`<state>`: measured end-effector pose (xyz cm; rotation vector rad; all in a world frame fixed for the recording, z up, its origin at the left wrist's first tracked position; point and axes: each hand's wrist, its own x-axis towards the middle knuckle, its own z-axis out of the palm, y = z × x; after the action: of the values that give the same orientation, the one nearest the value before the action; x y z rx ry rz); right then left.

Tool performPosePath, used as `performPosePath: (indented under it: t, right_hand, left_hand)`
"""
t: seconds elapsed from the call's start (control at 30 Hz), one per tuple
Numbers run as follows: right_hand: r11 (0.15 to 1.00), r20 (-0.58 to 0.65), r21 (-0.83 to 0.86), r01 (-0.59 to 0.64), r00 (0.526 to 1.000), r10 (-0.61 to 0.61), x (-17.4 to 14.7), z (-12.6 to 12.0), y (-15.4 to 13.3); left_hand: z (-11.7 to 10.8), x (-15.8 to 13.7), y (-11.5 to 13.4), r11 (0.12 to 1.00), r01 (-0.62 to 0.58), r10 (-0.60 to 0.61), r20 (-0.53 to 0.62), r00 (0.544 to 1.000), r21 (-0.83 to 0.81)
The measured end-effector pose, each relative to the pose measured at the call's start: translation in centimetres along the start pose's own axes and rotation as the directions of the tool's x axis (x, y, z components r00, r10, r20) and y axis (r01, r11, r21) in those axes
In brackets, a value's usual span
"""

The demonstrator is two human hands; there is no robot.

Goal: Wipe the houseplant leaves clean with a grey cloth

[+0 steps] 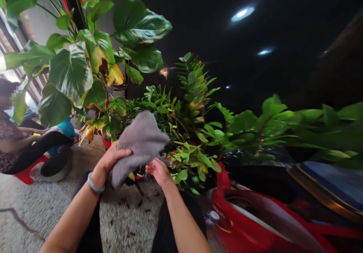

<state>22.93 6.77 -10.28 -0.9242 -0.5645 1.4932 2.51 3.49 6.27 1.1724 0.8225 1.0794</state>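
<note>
A grey-mauve cloth (140, 141) is held up in front of the plants, spread in loose folds. My left hand (109, 161) is closed on its lower left side, thumb on top, with a pale bangle on the wrist. Just under the cloth's lower right edge is my right hand (159, 172), its fingers curled in; whether anything is between them I cannot make out. Behind the cloth stand leafy green plants (194, 87), some leaves yellowed. A large-leaved plant (70, 70) with brown, torn edges rises at the left.
A red bag (241, 222) stands open at lower right, beside a blue-topped object (334, 185). At left a person (17, 143) sits on a red stool (30, 170) near a dark basin (56, 167). A red pot (104, 139) is behind my left hand. Dry bits litter the concrete floor (127, 222).
</note>
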Motion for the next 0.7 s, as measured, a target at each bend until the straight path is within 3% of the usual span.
performPosePath:
  t: [0.07, 0.13, 0.23, 0.37, 0.43, 0.5, 0.63, 0.7]
  right_hand:
    - [0.999, -0.022, 0.008, -0.031, 0.999, 0.031, -0.1, 0.0, -0.1]
    - [0.999, -0.025, 0.03, -0.04, 0.999, 0.041, -0.2, 0.0, -0.1]
    - [0.998, 0.018, 0.067, -0.018, 1.0, 0.017, -0.1, 0.1, -0.1]
    - [0.998, 0.061, 0.066, -0.002, 0.998, -0.002, 0.0, 0.6, 0.4]
    - [0.998, 0.078, 0.06, 0.0, 0.997, -0.004, 0.1, 0.9, 0.6]
    - [0.998, 0.09, 0.055, 0.0, 0.996, -0.005, 0.1, 1.2, 0.6]
    - [0.996, 0.062, 0.084, 0.009, 0.998, -0.014, 0.1, 1.5, 0.4]
    - [0.993, 0.055, 0.112, 0.021, 0.998, -0.027, 0.2, 1.5, 0.3]
  left_hand:
    - [0.6, 2.2, 1.2, 0.993, -0.117, 0.112, -0.109, 0.988, -0.033]
    - [0.7, 3.5, 0.4, 0.99, -0.136, 0.132, -0.149, 0.98, -0.022]
    - [-0.1, 2.6, -3.6, 0.999, 0.023, -0.019, -0.077, 0.997, 0.047]
    - [-2.2, -1.5, -7.9, 0.969, 0.241, -0.243, 0.032, 0.969, 0.062]
    - [-2.8, -2.7, -7.2, 0.966, 0.257, -0.259, 0.063, 0.964, 0.039]
    - [-2.7, -2.5, -4.7, 0.979, 0.204, -0.206, 0.073, 0.976, 0.027]
    - [-1.0, 0.9, 0.7, 0.999, -0.044, 0.043, -0.04, 0.998, -0.023]
    - [-0.2, 2.5, 1.4, 0.992, -0.123, 0.121, -0.1, 0.988, -0.014]
